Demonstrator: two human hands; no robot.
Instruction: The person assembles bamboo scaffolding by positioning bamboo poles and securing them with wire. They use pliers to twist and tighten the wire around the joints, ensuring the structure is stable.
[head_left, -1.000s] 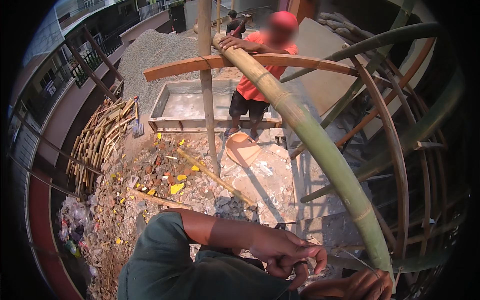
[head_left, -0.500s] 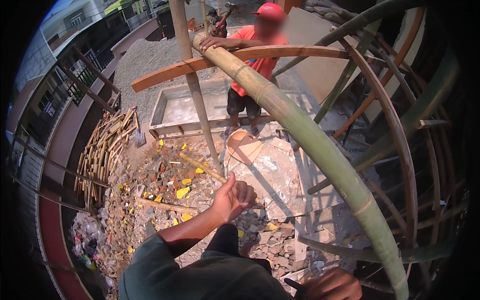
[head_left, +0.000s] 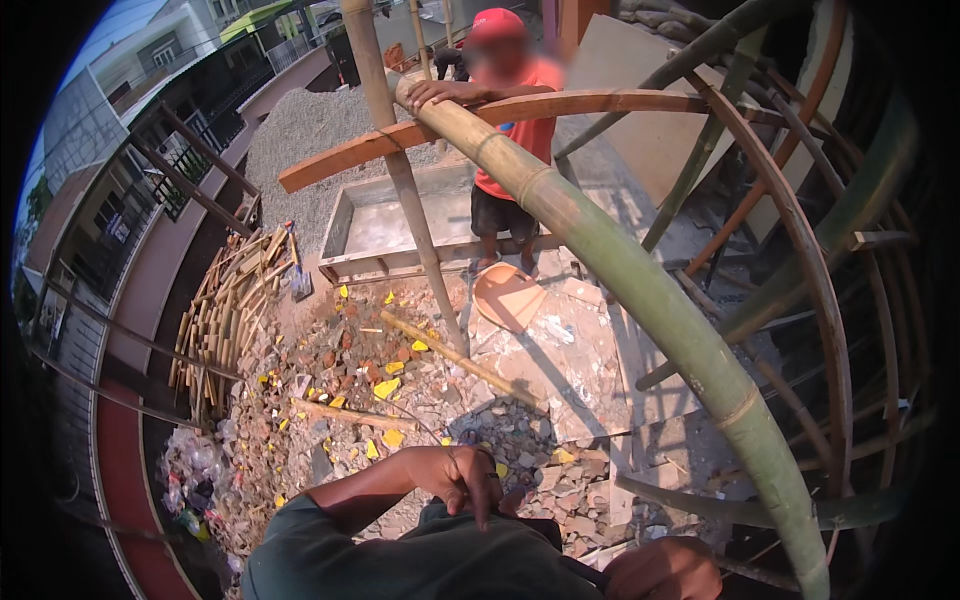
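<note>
My left hand (head_left: 462, 478) is bent over in front of my body, its fingers curled downward and closed. A thin dark line, perhaps wire, runs toward it from the rubble; whether the fingers hold it is unclear. At the lower edge my right hand (head_left: 665, 570) is closed around a dark, narrow handle (head_left: 588, 572), whose other end is hidden. A thick green bamboo pole (head_left: 640, 300) slants from the far centre to beside my right hand. A person in a red cap and red shirt (head_left: 525, 140) rests a hand (head_left: 445, 92) on its far end.
A curved wooden plank (head_left: 340, 160) crosses under the bamboo, near an upright pole (head_left: 410, 200). Below lie rubble (head_left: 350, 360), an orange basin (head_left: 505, 297) and a shallow concrete-filled frame (head_left: 345, 235). Cut bamboo (head_left: 225, 320) is piled left; bamboo and timber scaffolding (head_left: 815, 270) crowds the right.
My left hand has dropped toward my body and turned from thumb-up to fingers-down. The view has shifted slightly left. My right hand stays closed on the handle; the person still touches the bamboo.
</note>
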